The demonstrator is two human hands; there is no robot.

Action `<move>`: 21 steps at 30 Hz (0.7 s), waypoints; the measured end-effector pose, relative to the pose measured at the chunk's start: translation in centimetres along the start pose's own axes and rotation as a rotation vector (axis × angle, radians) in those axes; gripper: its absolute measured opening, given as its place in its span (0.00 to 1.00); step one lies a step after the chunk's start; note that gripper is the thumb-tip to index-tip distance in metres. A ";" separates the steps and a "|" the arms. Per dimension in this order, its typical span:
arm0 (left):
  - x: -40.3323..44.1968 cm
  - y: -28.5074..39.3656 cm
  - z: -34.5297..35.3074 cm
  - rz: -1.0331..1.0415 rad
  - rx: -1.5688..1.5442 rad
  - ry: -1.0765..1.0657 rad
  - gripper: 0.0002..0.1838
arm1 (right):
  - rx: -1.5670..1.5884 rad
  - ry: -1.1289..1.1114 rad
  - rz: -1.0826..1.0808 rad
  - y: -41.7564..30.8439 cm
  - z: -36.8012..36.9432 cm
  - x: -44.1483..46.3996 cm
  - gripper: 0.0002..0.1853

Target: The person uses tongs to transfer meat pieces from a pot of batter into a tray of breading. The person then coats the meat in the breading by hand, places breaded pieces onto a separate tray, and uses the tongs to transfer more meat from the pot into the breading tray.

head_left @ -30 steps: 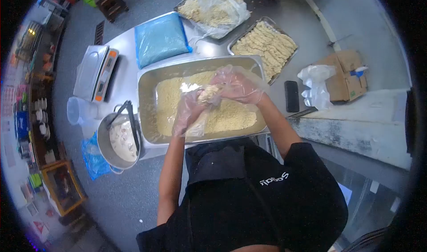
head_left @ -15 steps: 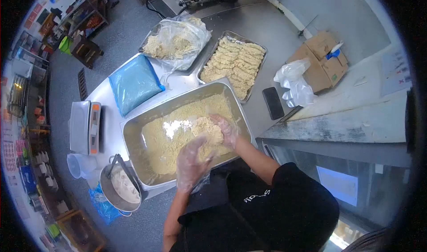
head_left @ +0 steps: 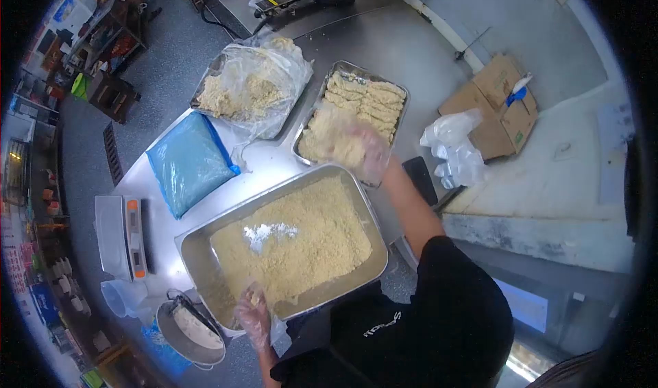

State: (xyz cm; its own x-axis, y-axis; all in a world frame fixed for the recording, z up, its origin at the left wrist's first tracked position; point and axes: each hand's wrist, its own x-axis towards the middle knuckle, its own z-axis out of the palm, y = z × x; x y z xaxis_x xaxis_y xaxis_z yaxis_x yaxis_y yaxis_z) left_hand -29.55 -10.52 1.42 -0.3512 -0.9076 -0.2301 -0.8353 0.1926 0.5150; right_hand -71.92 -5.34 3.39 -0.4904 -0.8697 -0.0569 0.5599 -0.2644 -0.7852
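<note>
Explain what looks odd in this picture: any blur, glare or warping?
Head view: the right hand is smeared, probably by motion; pale glare washes over the metal table; straight edges bow outward, as through a very wide lens; the corners are black.

High Walls, Narrow Lanes

I can reach into the pan (head_left: 199, 254) from above; its walls block me sideways; a strip of table (head_left: 218, 203) leaves passage beside the blue bag (head_left: 192, 160); the pot (head_left: 175, 336) crowds one corner; the phone (head_left: 419, 180), plastic bags (head_left: 456, 148) and box (head_left: 497, 107) obstruct my right.
</note>
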 end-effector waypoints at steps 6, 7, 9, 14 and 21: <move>1.8 -0.7 1.2 0.065 -0.050 -0.005 0.16 | -0.612 0.364 0.035 -0.2 -23.1 17.3 0.22; 2.0 -0.3 1.0 0.052 -0.050 -0.011 0.16 | -0.758 0.332 -0.032 -0.8 -24.1 18.7 0.21; 2.2 0.3 0.2 0.026 -0.044 -0.027 0.15 | -0.955 0.199 -0.104 -1.8 -23.6 20.5 0.20; 2.1 -1.2 1.1 -0.006 0.049 -0.005 0.17 | -1.014 0.094 -0.382 6.3 -31.2 22.8 0.19; 1.3 -2.4 0.7 -0.051 0.111 0.015 0.20 | -0.532 0.455 -0.547 -4.1 -21.0 17.9 0.16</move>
State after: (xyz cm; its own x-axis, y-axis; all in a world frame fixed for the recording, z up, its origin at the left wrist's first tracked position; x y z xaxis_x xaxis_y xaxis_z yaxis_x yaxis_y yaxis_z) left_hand -28.34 -11.92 -0.73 -0.3011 -0.9226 -0.2411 -0.8939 0.1850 0.4084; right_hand -97.00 -11.05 -7.36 -0.8795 -0.3988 0.2596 -0.1593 -0.2673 -0.9504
